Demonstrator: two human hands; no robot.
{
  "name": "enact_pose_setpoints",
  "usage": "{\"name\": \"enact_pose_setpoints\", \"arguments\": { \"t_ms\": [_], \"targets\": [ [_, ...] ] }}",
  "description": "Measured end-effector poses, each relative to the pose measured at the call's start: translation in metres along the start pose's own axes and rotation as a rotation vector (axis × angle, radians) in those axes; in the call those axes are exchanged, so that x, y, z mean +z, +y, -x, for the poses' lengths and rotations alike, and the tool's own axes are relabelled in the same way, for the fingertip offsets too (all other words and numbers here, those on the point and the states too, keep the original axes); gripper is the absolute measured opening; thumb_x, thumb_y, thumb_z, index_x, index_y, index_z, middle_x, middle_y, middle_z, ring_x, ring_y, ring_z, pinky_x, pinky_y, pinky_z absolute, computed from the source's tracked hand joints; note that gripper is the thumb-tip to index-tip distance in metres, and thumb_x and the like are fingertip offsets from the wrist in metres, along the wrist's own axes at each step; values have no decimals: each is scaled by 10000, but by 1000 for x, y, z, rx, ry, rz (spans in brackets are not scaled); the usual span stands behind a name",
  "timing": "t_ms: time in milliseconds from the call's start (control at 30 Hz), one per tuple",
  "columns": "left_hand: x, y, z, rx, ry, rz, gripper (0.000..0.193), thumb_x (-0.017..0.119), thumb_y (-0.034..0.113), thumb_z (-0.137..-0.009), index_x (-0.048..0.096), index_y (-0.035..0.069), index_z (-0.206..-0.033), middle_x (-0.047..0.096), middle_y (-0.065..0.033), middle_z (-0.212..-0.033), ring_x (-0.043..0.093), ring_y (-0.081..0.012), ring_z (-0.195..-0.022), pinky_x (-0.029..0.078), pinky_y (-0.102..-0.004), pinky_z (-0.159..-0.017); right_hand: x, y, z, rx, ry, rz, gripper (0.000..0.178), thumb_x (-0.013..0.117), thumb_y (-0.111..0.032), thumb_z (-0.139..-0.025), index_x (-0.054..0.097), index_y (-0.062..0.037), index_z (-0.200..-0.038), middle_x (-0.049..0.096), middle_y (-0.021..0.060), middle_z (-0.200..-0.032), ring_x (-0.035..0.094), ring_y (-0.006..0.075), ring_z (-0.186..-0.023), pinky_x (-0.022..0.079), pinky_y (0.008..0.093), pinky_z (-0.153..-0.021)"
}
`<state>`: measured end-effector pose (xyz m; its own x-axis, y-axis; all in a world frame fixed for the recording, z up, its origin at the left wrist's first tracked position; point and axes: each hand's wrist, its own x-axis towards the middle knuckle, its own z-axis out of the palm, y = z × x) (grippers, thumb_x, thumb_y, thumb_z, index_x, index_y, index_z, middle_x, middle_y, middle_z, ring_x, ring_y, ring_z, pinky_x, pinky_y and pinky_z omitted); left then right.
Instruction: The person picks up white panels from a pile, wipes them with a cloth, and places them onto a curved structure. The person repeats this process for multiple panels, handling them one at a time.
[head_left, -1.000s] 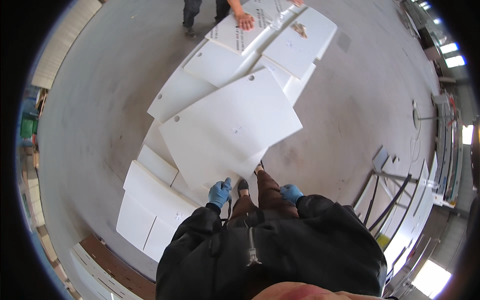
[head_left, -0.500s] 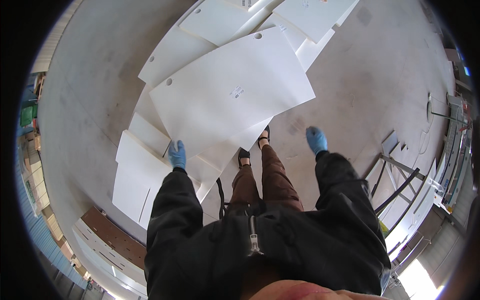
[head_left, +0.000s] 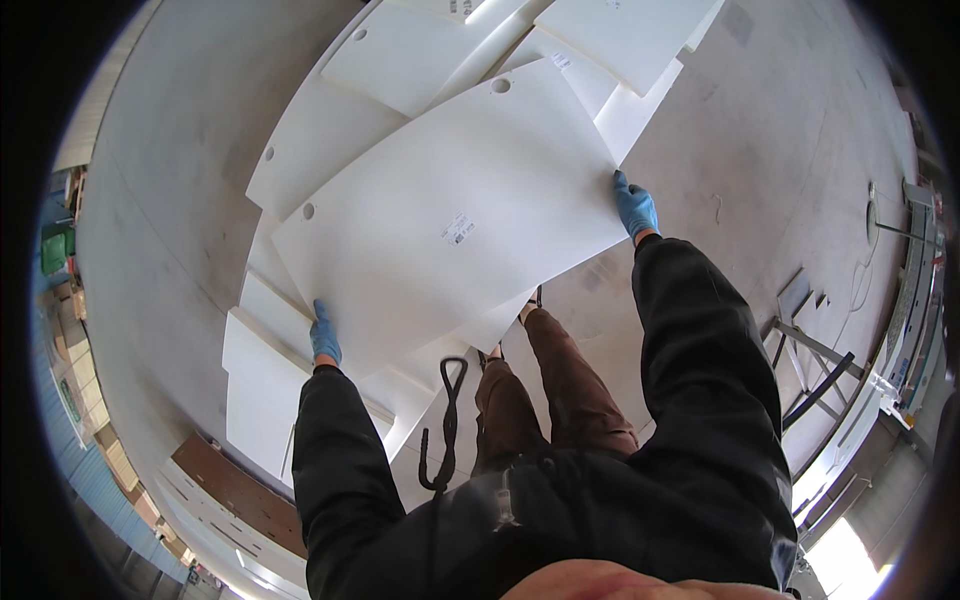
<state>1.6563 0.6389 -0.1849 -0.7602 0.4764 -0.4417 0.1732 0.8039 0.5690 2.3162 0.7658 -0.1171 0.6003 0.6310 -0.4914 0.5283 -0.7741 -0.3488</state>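
Observation:
A large white panel with two round holes along its far edge and a small printed label lies tilted over other white panels. My left hand, in a blue glove, is at the panel's left edge near the close corner, gripping it, with some fingers hidden below. On the opposite side my right hand, also blue-gloved, closes on the right edge near its corner; its fingertips reach under the board and are partly hidden.
More white panels are stacked beyond and under this one, some with round holes. At the lower left lies a brown perforated board. A metal frame stands on the right. A black cord loop hangs before my legs.
My right hand has moved up and left from open air onto the panel's right edge. My left hand has shifted slightly left and down along with the panel.

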Motion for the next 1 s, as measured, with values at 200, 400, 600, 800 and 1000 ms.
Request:
{"name": "enact_pose_setpoints", "arguments": {
  "t_ms": [200,400,600,800,1000],
  "targets": [
    [-21,4,47,-128,117,24,814,515,728,-871,704,-51,-1011,714,-192,-1026,679,-323,-952,531,-425,-856,-45,23,41,-23,51,28,720,427,-705,-888,743,-57,-895,714,205,-953,663,381,-992,500,439,-854],
    [-86,9,85,29,17,296,700,545,642,-930,688,-43,-916,643,-82,-855,550,-212,-752,501,-393,-736,-83,156,195,187,199,-154,657,469,-653,-908,740,-55,-896,698,228,-874,672,422,-895,512,466,-803],
    [-123,101,77,163,-208,-326,899,452,774,-873,702,-68,-1066,711,-201,-1027,665,-362,-929,533,-455,-848,-65,247,434,684,278,-325,713,403,-672,-920,736,-42,-901,709,216,-913,679,381,-939,498,451,-849],
    [-55,182,167,620,-416,-546,856,400,725,-908,697,-55,-1101,700,-243,-1082,664,-381,-1031,525,-429,-909,-49,312,585,981,382,-551,718,379,-682,-918,755,-73,-968,716,205,-990,669,375,-1008,492,448,-889],
    [61,227,340,1423,-499,-479,660,379,520,-987,518,-17,-1344,563,-185,-1335,543,-331,-1231,453,-437,-1019,-48,403,669,1168,612,-836,714,412,-671,-920,743,-39,-919,722,187,-971,673,354,-985,487,444,-869]
  ]
}}
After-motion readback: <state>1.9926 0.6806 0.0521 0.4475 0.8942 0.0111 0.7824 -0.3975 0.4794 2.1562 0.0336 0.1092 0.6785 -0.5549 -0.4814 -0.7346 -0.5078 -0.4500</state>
